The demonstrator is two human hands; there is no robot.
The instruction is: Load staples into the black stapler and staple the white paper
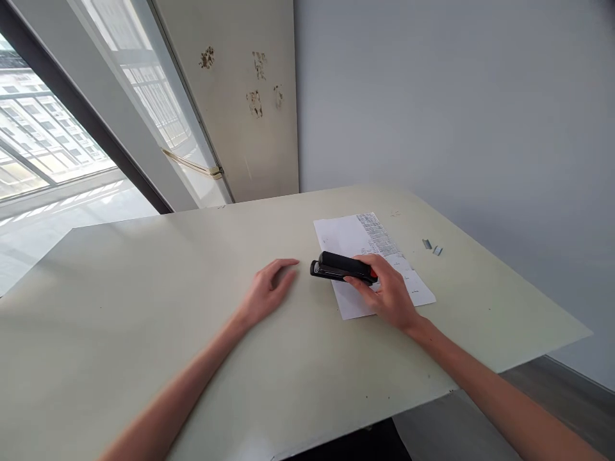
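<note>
Black stapler (342,267) on sheet (372,256).
Grip: right hand (387,291) wraps its rear; left hand (269,288) flat, empty, beside it; apparently not yet pressed.

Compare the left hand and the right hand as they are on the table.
1. The left hand is empty, while the right hand grips the black stapler at its rear end.
2. The left hand lies on the bare table; the right hand sits over the sheet of paper.
3. The left hand's fingers are loosely spread; the right hand's curl around the stapler.
Both are bare and low on the tabletop.
</note>
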